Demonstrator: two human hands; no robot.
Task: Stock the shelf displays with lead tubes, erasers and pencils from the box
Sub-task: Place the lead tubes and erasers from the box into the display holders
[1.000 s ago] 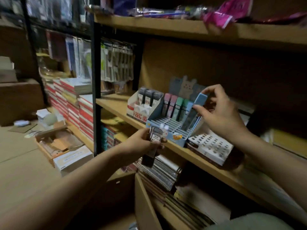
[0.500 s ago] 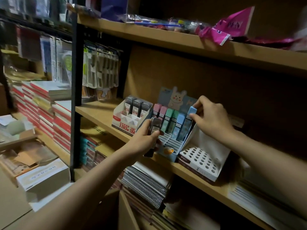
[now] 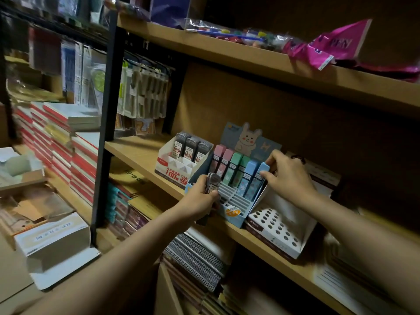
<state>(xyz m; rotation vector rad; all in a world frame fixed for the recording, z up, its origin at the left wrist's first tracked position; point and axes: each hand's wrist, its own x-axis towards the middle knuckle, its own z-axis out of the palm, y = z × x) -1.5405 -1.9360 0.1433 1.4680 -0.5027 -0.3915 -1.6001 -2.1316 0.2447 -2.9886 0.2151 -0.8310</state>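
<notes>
Wooden shelf point(image 3: 141, 153): blue display point(image 3: 234, 201) holds 6 tubes, right hand point(image 3: 288, 176) pinching the last; left hand point(image 3: 202, 196) grips grey tubes point(image 3: 212, 183).

- Pastel lead tubes point(image 3: 236, 172) are showing in pairs: pink, green, blue, with small printed figures low down.
- Grey tubes point(image 3: 189, 147), at ten o'clock from them, are carrying white-and-red labels.
- Rabbit display point(image 3: 244, 138) is showing light blue.

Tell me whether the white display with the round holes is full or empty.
Empty, as far as the head view shows: the white holed display shows only dark open holes, with nothing standing in any of them. Its far right edge is blurred.
</notes>
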